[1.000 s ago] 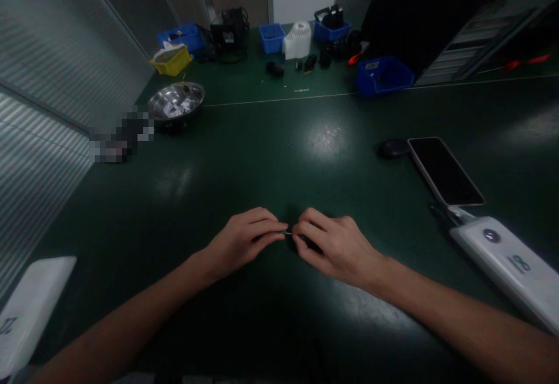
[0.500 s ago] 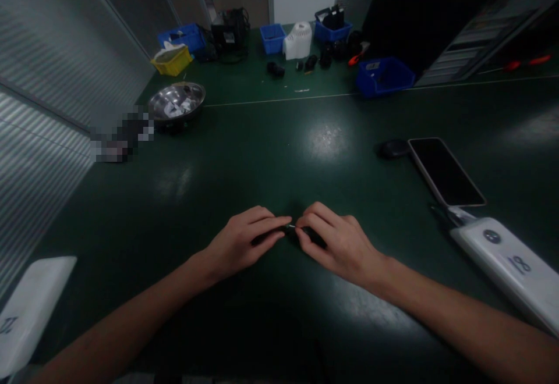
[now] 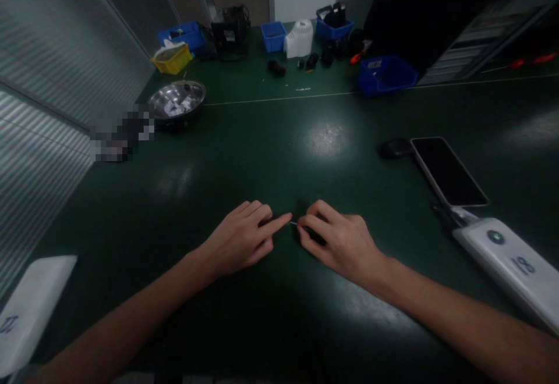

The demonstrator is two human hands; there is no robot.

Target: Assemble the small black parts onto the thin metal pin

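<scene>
A short, thin, pale pin-like piece [image 3: 294,223] pokes out of the pinched thumb and fingers of my right hand [image 3: 340,238], low over the green table [image 3: 244,157]. It is too small to name more exactly. My left hand [image 3: 244,234] points its index finger at the free tip of that piece; whether the fingertip touches it I cannot tell. The left thumb is apart from the index finger, the other fingers are curled, and nothing shows in this hand.
To the right lie a phone [image 3: 449,171], a black mouse-like object [image 3: 395,148] and a white power-bank-like device [image 3: 510,262]. Another white device [image 3: 35,308] is at left. Farther back stand a metal bowl [image 3: 198,96], a yellow bin [image 3: 174,63] and a blue bin [image 3: 386,78].
My left thumb has drawn back from the thin piece and the left fingers have curled, leaving the index finger extended. My right hand keeps its pinch in nearly the same place.
</scene>
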